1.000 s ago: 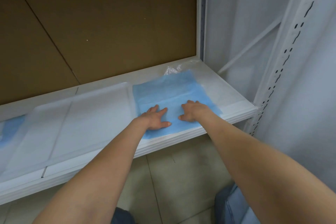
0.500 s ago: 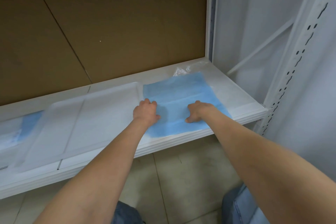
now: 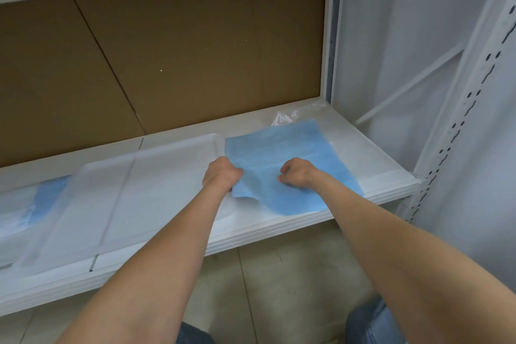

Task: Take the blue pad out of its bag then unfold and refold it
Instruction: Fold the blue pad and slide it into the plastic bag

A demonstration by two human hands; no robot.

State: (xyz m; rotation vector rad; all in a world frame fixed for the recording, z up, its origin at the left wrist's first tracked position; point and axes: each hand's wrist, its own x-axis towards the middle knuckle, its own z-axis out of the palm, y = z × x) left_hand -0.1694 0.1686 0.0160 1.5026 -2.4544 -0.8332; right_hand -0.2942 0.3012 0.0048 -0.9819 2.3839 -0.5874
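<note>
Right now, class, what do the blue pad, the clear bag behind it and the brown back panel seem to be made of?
Blue pad: probably thin non-woven fabric, matte; it sags limply where the left hand grips its edge. Clear bag: plastic film, glossy, with crinkled highlights. Back panel: likely cardboard or fibreboard, matte brown, with a visible seam.

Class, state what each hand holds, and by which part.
Left hand grips the blue pad's left edge; right hand seems to pinch its top layer near the middle.
</note>
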